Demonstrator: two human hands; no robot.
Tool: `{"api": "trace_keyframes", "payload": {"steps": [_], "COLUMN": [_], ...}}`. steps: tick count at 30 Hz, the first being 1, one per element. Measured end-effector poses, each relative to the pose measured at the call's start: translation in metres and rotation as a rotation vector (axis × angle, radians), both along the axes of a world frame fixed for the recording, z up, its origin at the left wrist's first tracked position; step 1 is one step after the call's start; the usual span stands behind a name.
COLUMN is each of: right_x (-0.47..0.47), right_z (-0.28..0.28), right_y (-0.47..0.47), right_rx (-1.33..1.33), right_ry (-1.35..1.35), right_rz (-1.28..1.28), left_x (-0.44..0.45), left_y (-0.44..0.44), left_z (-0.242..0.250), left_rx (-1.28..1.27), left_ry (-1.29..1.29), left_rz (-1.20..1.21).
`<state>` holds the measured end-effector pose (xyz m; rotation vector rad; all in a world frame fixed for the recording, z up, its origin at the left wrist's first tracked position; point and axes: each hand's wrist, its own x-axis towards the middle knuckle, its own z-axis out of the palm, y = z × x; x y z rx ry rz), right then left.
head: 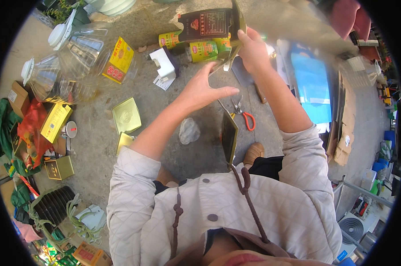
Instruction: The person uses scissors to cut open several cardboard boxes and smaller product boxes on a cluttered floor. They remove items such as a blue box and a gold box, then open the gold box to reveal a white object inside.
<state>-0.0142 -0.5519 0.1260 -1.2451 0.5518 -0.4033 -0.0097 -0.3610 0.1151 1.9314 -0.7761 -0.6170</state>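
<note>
My right hand grips the edge of a dark printed cardboard box with gold edges, raised at the far side. My left hand has its thumb and fingers spread; its fingertips are close to the box's lower edge, and contact is unclear. Behind and below the box lie several yellow-green cans. A dark panel with a gold rim stands on edge nearer my body; whether it joins the box is unclear. Beside it are red-handled shears. A cleaver with a wooden handle lies partly under my right forearm.
Clear plastic jugs stand at the left, near a white box insert. A gold tray and a crumpled plastic bag lie on the concrete. Blue sheeting and flattened cardboard are at the right. Mixed packaging, including a red bag, is piled left.
</note>
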Motion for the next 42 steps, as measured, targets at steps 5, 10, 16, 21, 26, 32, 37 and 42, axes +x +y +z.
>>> {"api": "trace_keyframes", "payload": {"steps": [5, 10, 16, 21, 26, 32, 37, 42], "right_x": [0.0, -0.042, -0.114, -0.175, -0.203, -0.255, -0.307, -0.277], "right_z": [-0.013, -0.034, -0.114, -0.176, -0.236, -0.284, -0.308, -0.255], "right_y": [0.043, 0.068, -0.007, 0.017, 0.069, 0.118, 0.169, 0.138], "right_rx": [-0.441, -0.527, -0.411, -0.261, -0.1, 0.735, 0.953, 0.767], "right_ry": [0.11, 0.248, 0.765, 1.036, 1.273, 1.466, 1.157, 0.952], "right_rz": [0.534, 0.889, 1.162, 1.244, 1.249, 1.231, 0.851, 0.501], "left_x": [0.043, 0.076, 0.078, 0.097, 0.107, 0.118, 0.142, 0.223], "left_y": [-0.007, 0.065, 0.147, 0.183, 0.184, 0.181, 0.221, 0.245], "left_z": [0.01, -0.045, -0.036, -0.07, -0.087, -0.095, -0.089, -0.06], "left_rx": [0.329, 0.109, 0.154, 0.108, 0.143, -0.093, -0.456, 0.073], "left_ry": [-0.1, 0.115, 0.19, 0.341, 0.3, 0.558, 1.138, 1.274], "left_rz": [0.12, 0.08, 0.071, 0.145, 0.245, 0.428, 0.227, -0.212]}}
